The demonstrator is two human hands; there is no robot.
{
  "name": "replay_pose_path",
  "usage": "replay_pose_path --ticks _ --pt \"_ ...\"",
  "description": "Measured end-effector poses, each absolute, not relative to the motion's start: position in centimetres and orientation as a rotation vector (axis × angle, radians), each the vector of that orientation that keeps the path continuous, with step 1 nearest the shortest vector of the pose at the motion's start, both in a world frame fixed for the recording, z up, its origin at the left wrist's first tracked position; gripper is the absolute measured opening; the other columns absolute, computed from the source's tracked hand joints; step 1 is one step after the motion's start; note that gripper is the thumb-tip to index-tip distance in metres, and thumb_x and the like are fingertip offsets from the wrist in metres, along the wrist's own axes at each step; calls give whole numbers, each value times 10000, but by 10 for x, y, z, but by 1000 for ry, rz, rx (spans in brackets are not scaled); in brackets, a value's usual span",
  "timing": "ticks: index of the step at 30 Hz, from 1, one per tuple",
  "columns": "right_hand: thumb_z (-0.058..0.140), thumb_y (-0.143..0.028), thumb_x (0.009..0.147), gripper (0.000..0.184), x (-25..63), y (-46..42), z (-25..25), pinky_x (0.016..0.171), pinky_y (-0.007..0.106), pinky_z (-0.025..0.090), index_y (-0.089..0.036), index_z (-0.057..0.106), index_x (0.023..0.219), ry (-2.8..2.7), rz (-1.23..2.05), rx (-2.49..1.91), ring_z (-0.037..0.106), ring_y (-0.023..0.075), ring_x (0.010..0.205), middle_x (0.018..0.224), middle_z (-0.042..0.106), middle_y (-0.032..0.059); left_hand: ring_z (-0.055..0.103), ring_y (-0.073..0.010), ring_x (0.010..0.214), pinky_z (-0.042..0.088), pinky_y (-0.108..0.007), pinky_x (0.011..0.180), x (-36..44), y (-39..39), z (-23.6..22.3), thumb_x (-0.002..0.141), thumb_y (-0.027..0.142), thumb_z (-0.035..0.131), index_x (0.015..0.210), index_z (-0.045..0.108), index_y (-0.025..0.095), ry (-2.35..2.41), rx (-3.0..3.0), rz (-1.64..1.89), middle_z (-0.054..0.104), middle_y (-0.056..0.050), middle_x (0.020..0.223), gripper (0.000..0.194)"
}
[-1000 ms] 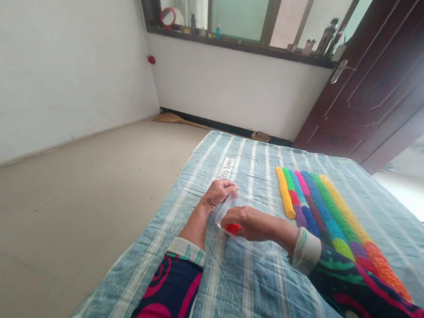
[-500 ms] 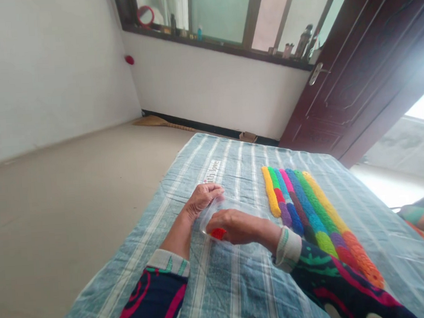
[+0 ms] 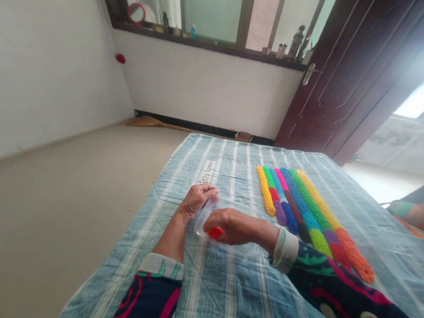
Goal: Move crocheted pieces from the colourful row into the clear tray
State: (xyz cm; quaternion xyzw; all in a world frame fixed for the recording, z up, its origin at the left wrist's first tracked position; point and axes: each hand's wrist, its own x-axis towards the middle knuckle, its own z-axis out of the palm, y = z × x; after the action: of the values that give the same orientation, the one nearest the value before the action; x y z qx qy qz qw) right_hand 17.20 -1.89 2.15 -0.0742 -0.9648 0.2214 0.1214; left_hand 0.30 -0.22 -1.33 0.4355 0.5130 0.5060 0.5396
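Note:
At the left end of a clear plastic box [image 3: 199, 224], my left hand [image 3: 199, 198] has its thumb and fingers closed on the rim. My right hand [image 3: 233, 225] is over the box, its fingers curled round a small red-orange piece [image 3: 215, 234] that looks like crocheted yarn. Only an edge of that piece shows below the fingers; the box's inside is mostly hidden by the right hand. To the right of the hands lie several long rows of crocheted yarn pieces [image 3: 312, 215], overlapped and grouped by colour, from a short yellow row [image 3: 266, 191] to a yellow-and-orange one [image 3: 354, 253].
A blue-grey striped cloth [image 3: 159, 230] covers the surface under everything. Another clear plastic container [image 3: 415, 266] stands at the right, with a blurred multicoloured shape [image 3: 415, 217] behind it. Beyond are a dark red door [image 3: 323, 88] and a window sill [image 3: 222, 47] with bottles.
The whole view has shifted slightly, so things sit a little farther left. My hands keep nearly the same pose at the box, with the red-orange piece still under the right fingers.

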Motion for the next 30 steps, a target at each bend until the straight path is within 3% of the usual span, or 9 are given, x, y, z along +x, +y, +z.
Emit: replay_pose_path --ticks 3,7,11,16,20,23,30 --pt "557 -9 698 286 191 -19 35 771 270 482 -183 617 917 -2664 649 -332 584 139 789 861 644 16 601 -128 563 464 -239 592 3 -4 -12 620 395 780 794 692 122 1216 1057 1191 675 -7 599 335" --pt "614 -70 726 257 234 -19 56 705 260 489 -187 632 954 -2417 634 -594 593 129 743 862 651 13 617 -144 597 471 -252 603 1 -4 1 640 401 745 795 700 125 1332 1133 1212 687 -19 627 320" --pt "657 -95 714 267 273 -24 62 685 258 491 -190 641 962 -2269 554 -806 605 128 719 880 672 13 640 -171 695 491 -267 644 6 -9 38 648 374 724 784 695 147 1570 1332 1345 695 -16 690 265" --pt "671 -80 689 296 297 -28 50 676 257 491 -185 651 965 -2158 488 -932 604 134 717 888 683 17 661 -191 806 516 -295 726 47 -28 80 734 415 667 897 703 169 1442 1657 1144 728 -37 866 297" --pt "679 -69 667 319 310 -25 37 711 276 494 -180 656 965 -2081 444 -1037 613 150 740 871 686 17 669 -207 821 517 -313 743 91 -30 76 733 366 661 893 703 156 1301 1798 840 726 -55 867 267" --pt "680 -75 668 341 315 -25 31 722 275 501 -177 656 992 -2023 480 -1029 625 153 754 899 693 25 661 -197 723 502 -288 628 116 -19 68 711 337 674 914 693 140 1206 1726 704 715 -53 784 284" --pt "685 -139 755 270 316 -26 19 653 249 501 -186 655 1018 -1923 531 -962 623 140 709 868 695 28 684 -223 794 497 -254 570 144 -1 60 647 439 770 921 723 136 1003 1367 587 741 -110 897 412"
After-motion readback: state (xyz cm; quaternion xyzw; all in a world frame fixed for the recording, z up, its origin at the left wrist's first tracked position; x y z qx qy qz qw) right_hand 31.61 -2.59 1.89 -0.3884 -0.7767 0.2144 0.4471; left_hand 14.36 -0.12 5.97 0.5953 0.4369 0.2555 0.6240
